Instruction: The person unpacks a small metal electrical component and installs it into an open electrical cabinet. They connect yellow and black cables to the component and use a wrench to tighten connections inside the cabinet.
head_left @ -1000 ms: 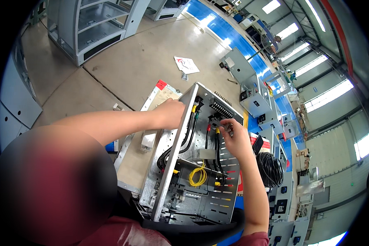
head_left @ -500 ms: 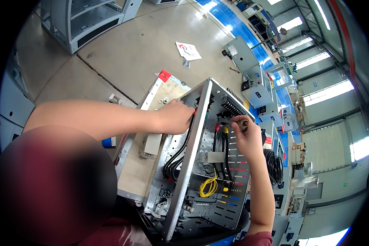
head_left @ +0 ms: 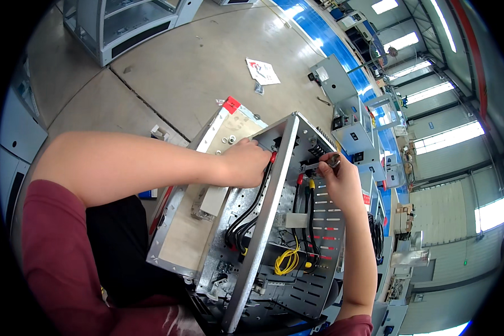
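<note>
An open metal electrical cabinet (head_left: 262, 224) stands in front of me, tilted in view, with a bare steel bar along its near edge. My left hand (head_left: 247, 163) reaches in at its far left. Its fingers are curled beside the red-sleeved end of a black cable (head_left: 260, 185), and their tips are partly hidden. Inside the right part, my right hand (head_left: 339, 178) grips a metal wrench (head_left: 311, 167), whose jaw end lies at the black terminals. Just below it, black cables with a red sleeve (head_left: 300, 178) and a yellow sleeve (head_left: 312, 183) run down.
A coil of yellow wire (head_left: 287, 261) hangs lower in the cabinet. Left of it lies a beige board (head_left: 176, 246) with several nuts or washers (head_left: 230, 139) on it. A printed sheet (head_left: 262, 71) is on the floor. Grey cabinets (head_left: 353, 120) stand along the right.
Both hands stay at nearly the same spots in the cabinet. My left upper arm and sleeve now show where a dark blurred round patch covered the lower left. The view has shifted slightly.
</note>
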`<control>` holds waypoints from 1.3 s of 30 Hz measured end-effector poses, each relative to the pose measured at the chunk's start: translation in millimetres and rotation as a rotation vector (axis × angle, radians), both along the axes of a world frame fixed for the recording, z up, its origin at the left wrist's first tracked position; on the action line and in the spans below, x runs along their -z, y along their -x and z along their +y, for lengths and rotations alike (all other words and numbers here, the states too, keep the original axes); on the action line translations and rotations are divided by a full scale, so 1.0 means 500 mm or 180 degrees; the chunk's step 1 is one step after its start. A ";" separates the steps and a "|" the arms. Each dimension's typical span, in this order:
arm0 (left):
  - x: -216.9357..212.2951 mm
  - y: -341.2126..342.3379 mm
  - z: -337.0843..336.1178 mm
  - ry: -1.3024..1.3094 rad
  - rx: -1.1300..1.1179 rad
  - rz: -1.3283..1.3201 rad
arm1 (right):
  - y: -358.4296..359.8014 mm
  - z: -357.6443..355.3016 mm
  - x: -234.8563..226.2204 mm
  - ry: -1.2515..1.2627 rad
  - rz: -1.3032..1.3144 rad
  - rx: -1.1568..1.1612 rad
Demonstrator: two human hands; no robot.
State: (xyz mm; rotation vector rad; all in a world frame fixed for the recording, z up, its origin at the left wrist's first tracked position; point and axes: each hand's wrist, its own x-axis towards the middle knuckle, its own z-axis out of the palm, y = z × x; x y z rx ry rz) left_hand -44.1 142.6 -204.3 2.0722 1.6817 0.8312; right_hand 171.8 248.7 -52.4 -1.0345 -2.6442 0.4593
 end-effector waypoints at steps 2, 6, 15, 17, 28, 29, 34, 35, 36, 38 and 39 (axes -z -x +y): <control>0.003 -0.002 0.000 -0.0030 -0.0035 0.0007 | 0.009 -0.015 -0.002 -0.0063 -0.0102 0.0065; 0.001 0.001 -0.004 -0.0036 -0.0078 -0.0008 | 0.020 -0.083 -0.022 -0.0143 -0.0805 0.0242; 0.010 -0.008 0.007 -0.0068 -0.0129 0.0159 | -0.030 -0.102 0.018 -0.0876 -0.1251 -0.1564; 0.010 -0.008 0.005 -0.0098 -0.0113 0.0073 | -0.021 -0.120 -0.006 -0.0810 -0.0949 -0.1196; -0.006 -0.006 -0.007 -0.0162 -0.0081 0.0110 | -0.026 -0.030 0.002 0.0203 0.0021 0.0017; -0.003 -0.005 -0.006 -0.0160 -0.0075 0.0115 | -0.023 -0.027 0.004 0.0306 0.0075 0.0073; 0.007 -0.007 -0.002 -0.0163 -0.0106 0.0286 | -0.009 -0.016 0.013 0.0526 0.0131 0.0263; 0.001 -0.006 -0.004 -0.0162 -0.0114 0.0297 | -0.005 -0.019 0.014 0.0566 0.0120 0.0303; -0.004 -0.005 -0.007 -0.0044 -0.0105 0.0242 | -0.001 -0.027 0.011 0.0514 -0.0021 0.0340; -0.014 -0.004 -0.009 0.0181 -0.0088 0.0131 | 0.008 -0.045 0.002 0.0398 -0.0303 0.0413; -0.017 -0.004 -0.010 0.0172 -0.0090 0.0118 | 0.003 -0.054 0.005 0.0202 -0.0528 0.0095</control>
